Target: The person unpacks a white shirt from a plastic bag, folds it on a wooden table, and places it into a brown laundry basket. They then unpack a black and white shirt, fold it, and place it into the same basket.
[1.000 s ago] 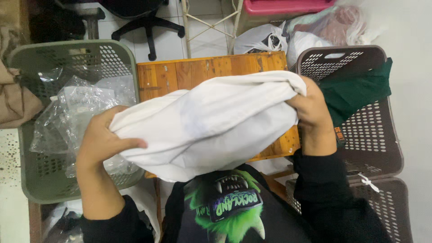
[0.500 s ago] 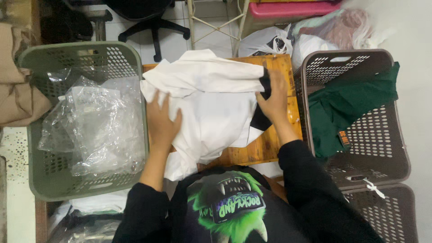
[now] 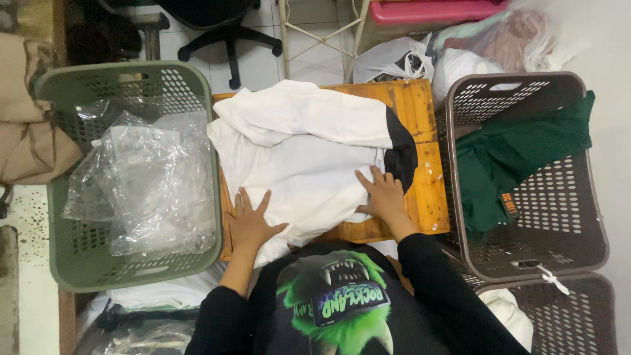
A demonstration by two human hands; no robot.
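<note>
A white garment (image 3: pixel 302 151) with a black part at its right side lies spread on a small wooden table (image 3: pixel 420 112). My left hand (image 3: pixel 250 220) rests flat on its near left corner, fingers apart. On the cloth's near right side, close to the black part, my right hand (image 3: pixel 381 194) presses down flat with the fingers spread. Neither hand grips anything.
A green basket (image 3: pixel 72 263) at left holds clear plastic bags (image 3: pixel 144 177). A brown basket (image 3: pixel 578 250) at right holds a dark green garment (image 3: pixel 513 158). Another brown basket (image 3: pixel 578 309) sits nearer. Bags, a pink bin (image 3: pixel 434 10) and an office chair (image 3: pixel 223 33) stand beyond the table.
The garment, first held up bunched in both hands, has been laid down and spread on the table. Both hands now lie flat on its near edge.
</note>
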